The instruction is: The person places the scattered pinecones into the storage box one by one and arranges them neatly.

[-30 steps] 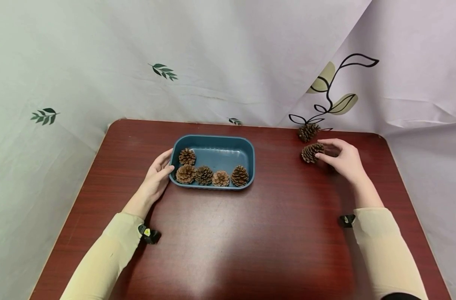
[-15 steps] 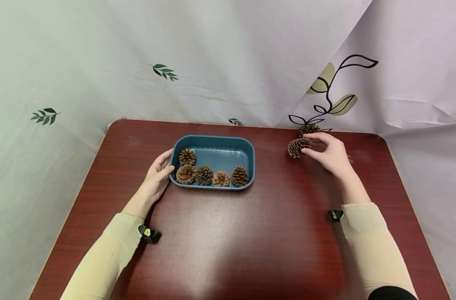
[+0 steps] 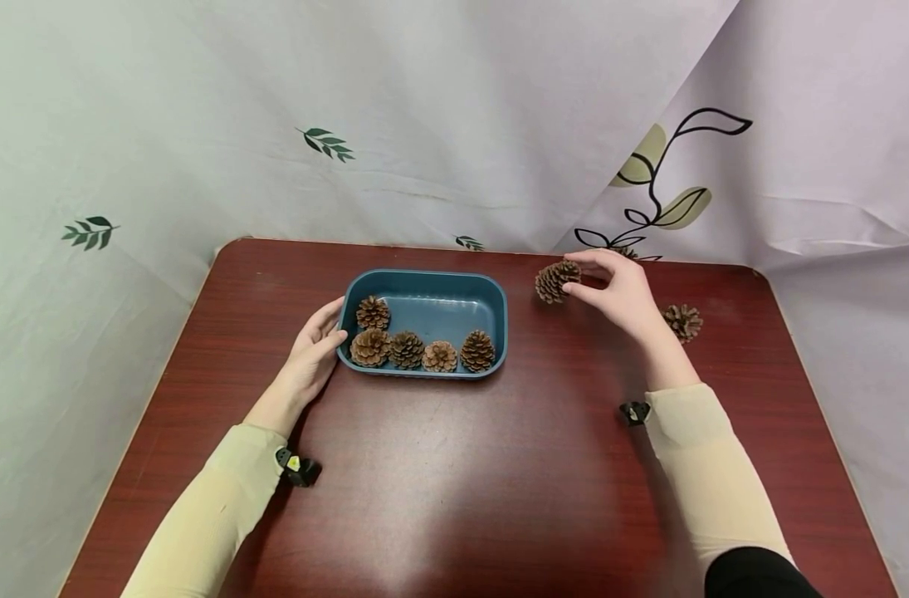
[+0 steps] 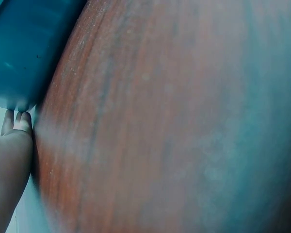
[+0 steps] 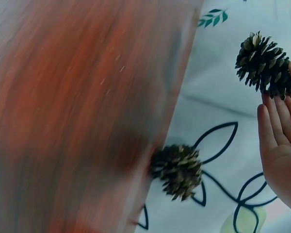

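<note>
A brown pine cone (image 3: 557, 282) is pinched between the thumb and fingers of my right hand (image 3: 617, 291), up off the table to the right of the container. The right wrist view also shows this pine cone (image 5: 265, 65) in the fingers. My left hand (image 3: 310, 353) holds the left end of a blue rectangular plastic container (image 3: 454, 280), thumb at the rim. Inside it lie several pine cones (image 3: 407, 350), most in a row along the near wall and one at the left. The left wrist view catches the container's outer wall (image 4: 26, 53) above the fingertips.
One loose pine cone (image 3: 682, 322) lies right of my right forearm. Another pine cone (image 5: 177, 171) sits at the table's back edge, mostly hidden behind my right hand in the head view. A white patterned curtain (image 3: 454, 124) hangs behind the dark red table (image 3: 454, 465).
My right hand has carried its pine cone leftward and slightly back, toward the container. The loose pine cone at the right has come into view. My left hand and the container have stayed put.
</note>
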{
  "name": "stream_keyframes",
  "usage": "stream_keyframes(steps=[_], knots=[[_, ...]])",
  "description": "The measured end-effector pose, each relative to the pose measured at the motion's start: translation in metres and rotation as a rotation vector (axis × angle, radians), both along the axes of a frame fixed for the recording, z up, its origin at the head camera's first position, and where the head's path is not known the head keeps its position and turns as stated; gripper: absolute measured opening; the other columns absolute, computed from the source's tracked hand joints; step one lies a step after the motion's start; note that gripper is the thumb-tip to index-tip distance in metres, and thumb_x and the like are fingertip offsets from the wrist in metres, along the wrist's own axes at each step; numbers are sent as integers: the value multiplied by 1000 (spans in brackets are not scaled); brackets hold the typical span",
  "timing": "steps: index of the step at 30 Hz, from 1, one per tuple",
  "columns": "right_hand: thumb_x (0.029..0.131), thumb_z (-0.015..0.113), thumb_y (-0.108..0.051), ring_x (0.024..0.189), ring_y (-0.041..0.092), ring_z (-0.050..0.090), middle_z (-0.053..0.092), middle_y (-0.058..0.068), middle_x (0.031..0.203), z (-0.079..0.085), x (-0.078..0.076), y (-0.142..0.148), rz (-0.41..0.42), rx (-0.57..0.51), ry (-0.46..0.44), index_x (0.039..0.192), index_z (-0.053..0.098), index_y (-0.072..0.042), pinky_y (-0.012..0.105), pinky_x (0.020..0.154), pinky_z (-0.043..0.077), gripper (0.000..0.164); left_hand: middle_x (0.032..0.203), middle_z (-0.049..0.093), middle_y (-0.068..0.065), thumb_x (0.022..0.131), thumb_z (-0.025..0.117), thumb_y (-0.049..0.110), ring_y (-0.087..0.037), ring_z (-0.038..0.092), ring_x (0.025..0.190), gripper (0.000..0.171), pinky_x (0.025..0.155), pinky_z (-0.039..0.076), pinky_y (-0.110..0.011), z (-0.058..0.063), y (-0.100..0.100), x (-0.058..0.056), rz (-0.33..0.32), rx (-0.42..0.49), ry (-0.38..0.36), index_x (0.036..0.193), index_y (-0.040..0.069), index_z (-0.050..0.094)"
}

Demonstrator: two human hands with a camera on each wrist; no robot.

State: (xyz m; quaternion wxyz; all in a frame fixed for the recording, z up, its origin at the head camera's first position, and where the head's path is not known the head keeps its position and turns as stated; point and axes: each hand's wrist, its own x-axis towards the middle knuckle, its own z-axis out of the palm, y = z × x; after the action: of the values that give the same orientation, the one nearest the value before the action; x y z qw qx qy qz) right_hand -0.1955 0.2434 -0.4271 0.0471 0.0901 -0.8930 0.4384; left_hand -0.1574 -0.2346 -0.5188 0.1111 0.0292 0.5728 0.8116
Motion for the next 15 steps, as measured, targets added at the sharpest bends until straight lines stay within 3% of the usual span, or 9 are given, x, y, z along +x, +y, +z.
stream_keyframes(steps=[4,6,15], knots=[[92,83,-7,118,24,72,72,16,133,3,-3,-12,40,-4,11,134,73,-8,43,108,56,43,140,63,17,106,45,-9,1,56,133,56,104,49,-17,0,1,0,3,5,-3,158,13,43],[92,83,-7,120,34,70,72,17,134,5,-5,-18,61,0,20,134,73,-7,48,108,55,44,140,63,17,106,45,-8,1,56,133,56,105,49,-17,0,1,0,3,4,-5,158,13,43],[90,86,-7,121,34,70,73,15,132,10,-9,-44,125,-12,54,132,74,-6,51,109,54,44,141,62,17,107,46,-6,0,56,133,56,104,49,-17,0,1,-1,0,-8,-5,160,12,42]])
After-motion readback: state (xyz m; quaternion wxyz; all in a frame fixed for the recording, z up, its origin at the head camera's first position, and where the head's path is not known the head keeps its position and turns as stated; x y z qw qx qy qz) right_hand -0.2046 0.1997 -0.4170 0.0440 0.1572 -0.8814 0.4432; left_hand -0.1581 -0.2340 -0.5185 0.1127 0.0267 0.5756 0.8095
